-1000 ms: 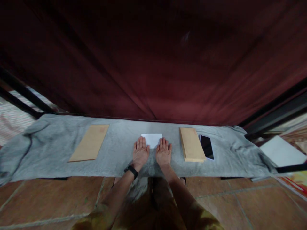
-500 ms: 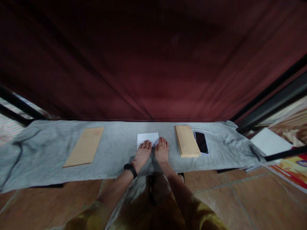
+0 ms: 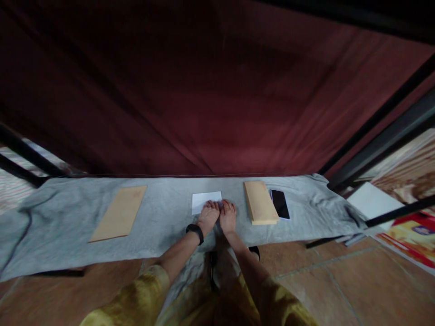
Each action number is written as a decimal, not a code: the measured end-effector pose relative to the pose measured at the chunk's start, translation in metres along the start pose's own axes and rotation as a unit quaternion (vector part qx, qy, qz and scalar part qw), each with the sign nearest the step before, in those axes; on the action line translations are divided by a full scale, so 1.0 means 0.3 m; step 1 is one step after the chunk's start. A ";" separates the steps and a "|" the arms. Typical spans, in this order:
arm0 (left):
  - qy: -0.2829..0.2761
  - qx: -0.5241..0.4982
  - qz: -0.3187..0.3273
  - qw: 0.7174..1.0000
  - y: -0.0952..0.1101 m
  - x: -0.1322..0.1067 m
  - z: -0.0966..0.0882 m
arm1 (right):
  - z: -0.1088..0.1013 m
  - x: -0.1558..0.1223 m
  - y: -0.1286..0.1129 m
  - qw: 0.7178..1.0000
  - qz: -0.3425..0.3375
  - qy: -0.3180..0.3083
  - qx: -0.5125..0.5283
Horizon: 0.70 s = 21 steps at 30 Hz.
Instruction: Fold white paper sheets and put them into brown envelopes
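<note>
A small white sheet of paper (image 3: 201, 200), perhaps folded, lies on the grey cloth in front of me. My left hand (image 3: 209, 216) is at its lower right part, fingers bent and closed at the paper. Beside it, almost touching, my right hand (image 3: 228, 218) has its fingers curled in at the paper's right edge. The fingertips of both hands partly hide that corner. A stack of brown envelopes (image 3: 261, 203) lies right of my right hand. Farther left, a single brown envelope (image 3: 119, 213) lies flat.
A phone (image 3: 280, 203) lies just right of the stack. The grey cloth (image 3: 170, 217) covers a long narrow surface, with a dark red curtain (image 3: 217, 113) hanging behind it. Dark metal bars (image 3: 367, 136) flank both ends. Beyond the right end is a colourful printed sheet (image 3: 413, 237).
My hands have drawn closer together toward the paper's right corner. Their fingers, flatter before, are now bent. The view has shifted slightly; the envelopes and phone lie as before.
</note>
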<state>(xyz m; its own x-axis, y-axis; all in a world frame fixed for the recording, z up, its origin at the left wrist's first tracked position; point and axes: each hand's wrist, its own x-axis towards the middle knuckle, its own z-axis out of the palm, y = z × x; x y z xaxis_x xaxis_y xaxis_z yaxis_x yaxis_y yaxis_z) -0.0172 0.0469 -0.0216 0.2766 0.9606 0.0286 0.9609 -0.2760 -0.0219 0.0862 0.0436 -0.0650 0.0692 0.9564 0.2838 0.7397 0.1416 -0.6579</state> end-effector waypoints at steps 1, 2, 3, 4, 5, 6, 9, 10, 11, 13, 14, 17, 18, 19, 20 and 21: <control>0.003 -0.007 -0.005 1.000 0.001 -0.001 -0.009 | 0.002 0.001 0.004 1.000 0.006 0.010 0.022; 0.007 -0.014 -0.011 1.000 -0.001 -0.003 -0.020 | 0.005 0.003 0.008 0.999 0.013 0.018 0.044; 0.011 -0.023 -0.018 1.000 -0.006 -0.006 -0.034 | 0.008 0.004 0.012 0.997 0.022 0.027 0.066; 0.017 -0.031 -0.026 0.999 -0.014 -0.008 -0.050 | 0.010 0.005 0.016 0.995 0.031 0.035 0.088; 0.024 -0.039 -0.037 0.998 -0.025 -0.011 -0.069 | 0.012 0.006 0.019 0.992 0.041 0.043 0.110; 0.031 -0.040 -0.048 0.998 -0.039 -0.012 -0.090 | 0.013 0.006 0.021 0.989 0.049 0.050 0.132; 0.090 -0.138 -0.123 0.979 -0.089 -0.009 -0.160 | 0.009 0.008 0.021 0.975 0.073 0.057 0.203; 0.126 -0.227 -0.158 0.953 -0.105 -0.006 -0.180 | 0.005 0.009 0.018 0.967 0.081 0.052 0.234; 0.162 -0.318 -0.186 0.916 -0.120 -0.003 -0.196 | -0.001 0.011 0.013 0.958 0.091 0.045 0.267; 0.217 -0.499 -0.225 0.808 -0.141 -0.002 -0.210 | -0.014 0.011 -0.002 0.939 0.107 0.030 0.324; 0.230 -0.575 -0.239 0.748 -0.145 -0.005 -0.208 | -0.022 0.009 -0.011 0.925 0.120 0.020 0.361; 0.241 -0.727 -0.278 0.580 -0.133 -0.029 -0.171 | -0.043 -0.011 -0.044 0.862 0.163 -0.032 0.479; 0.242 -0.752 -0.286 0.542 -0.122 -0.040 -0.154 | -0.049 -0.023 -0.055 0.835 0.179 -0.057 0.517; 0.244 -0.760 -0.291 0.528 -0.108 -0.052 -0.135 | -0.054 -0.035 -0.064 0.812 0.193 -0.080 0.545; 0.244 -0.762 -0.294 0.523 -0.093 -0.063 -0.118 | -0.058 -0.047 -0.072 0.798 0.204 -0.097 0.558; 0.244 -0.767 -0.296 0.514 -0.078 -0.074 -0.101 | -0.060 -0.058 -0.078 0.792 0.215 -0.107 0.561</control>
<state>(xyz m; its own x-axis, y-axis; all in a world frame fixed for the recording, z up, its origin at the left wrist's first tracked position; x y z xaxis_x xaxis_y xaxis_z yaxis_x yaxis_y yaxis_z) -0.0453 0.0311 0.0086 -0.4595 0.8719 -0.1693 -0.3458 -0.0001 0.9383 0.0798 0.0191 -0.0420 -0.0500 0.9824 -0.1799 -0.3909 -0.1850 -0.9016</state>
